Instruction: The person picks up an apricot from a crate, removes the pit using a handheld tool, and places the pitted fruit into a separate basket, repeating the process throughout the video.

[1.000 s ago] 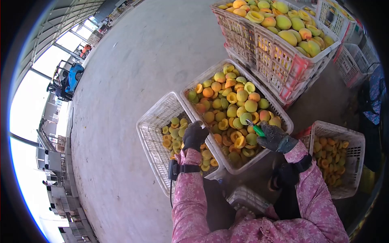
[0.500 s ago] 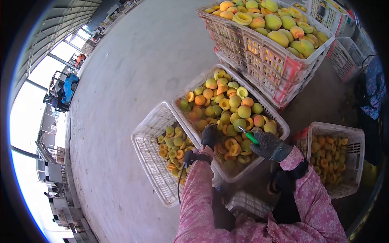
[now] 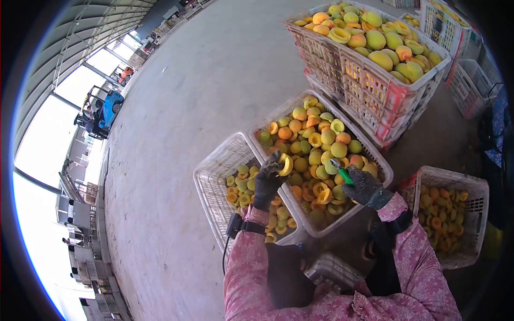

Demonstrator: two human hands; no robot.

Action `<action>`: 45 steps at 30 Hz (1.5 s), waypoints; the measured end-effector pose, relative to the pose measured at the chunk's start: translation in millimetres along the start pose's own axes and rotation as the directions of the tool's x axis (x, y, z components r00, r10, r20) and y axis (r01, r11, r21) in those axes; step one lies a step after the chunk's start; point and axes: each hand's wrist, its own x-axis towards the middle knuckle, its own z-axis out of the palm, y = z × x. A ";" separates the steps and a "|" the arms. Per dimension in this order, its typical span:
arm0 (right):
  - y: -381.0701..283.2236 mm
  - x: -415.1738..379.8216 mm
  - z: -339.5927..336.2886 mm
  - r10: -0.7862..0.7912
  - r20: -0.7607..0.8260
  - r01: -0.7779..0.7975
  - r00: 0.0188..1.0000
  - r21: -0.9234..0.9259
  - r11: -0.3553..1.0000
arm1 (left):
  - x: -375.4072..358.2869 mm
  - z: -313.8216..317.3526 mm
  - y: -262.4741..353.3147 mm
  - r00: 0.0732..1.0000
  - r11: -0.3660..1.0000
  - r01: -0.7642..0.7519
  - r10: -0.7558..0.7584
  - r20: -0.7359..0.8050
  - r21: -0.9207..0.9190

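Note:
My left hand [image 3: 269,181], in a dark glove, pinches a yellow fruit half [image 3: 286,165] with its hollow side showing, above the shared edge of two crates. In my right hand [image 3: 364,187], also gloved, is a green-handled tool [image 3: 345,175] with a metal tip, held over the middle crate [image 3: 379,160]. That crate is full of halved and whole yellow, orange and green fruit. The left crate [image 3: 214,155] holds smaller fruit pieces in its lower part, partly hidden by my left arm.
Stacked crates [image 3: 369,96] topped with fruit rise behind the middle crate. At the right stands another crate [image 3: 474,224] of fruit pieces, and further crates [image 3: 466,88] are at the far right. A small crate [image 3: 334,270] lies near my lap. Forklifts [image 3: 106,109] are far left.
My left hand has risen out of the middle crate and moved slightly left, now with a fruit half in it. The whole view has shifted, with the crates appearing further right.

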 end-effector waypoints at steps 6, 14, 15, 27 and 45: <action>-23.8 17.7 -17.6 0.024 0.013 -0.027 1.000 0.456 0.889 | -6.6 25.1 46.8 0.988 0.978 -0.126 0.109 0.110 0.167; -35.1 20.8 -11.3 0.375 0.375 -0.449 0.848 0.884 0.132 | -19.1 74.8 97.9 0.964 0.987 0.094 -0.056 0.260 -0.133; -34.8 20.4 -13.8 0.374 0.376 -0.450 0.848 0.883 0.133 | -19.1 76.2 100.9 0.965 0.961 0.127 -0.062 0.256 -0.246; -41.7 21.1 -11.1 0.245 0.336 -0.395 0.910 0.881 0.259 | -12.7 69.6 99.0 0.865 0.648 0.471 -0.472 0.169 -0.599; -19.8 22.6 -15.8 0.413 0.239 -0.410 0.879 0.821 0.398 | -57.6 121.7 -70.7 0.795 0.734 -0.002 -0.411 0.446 0.679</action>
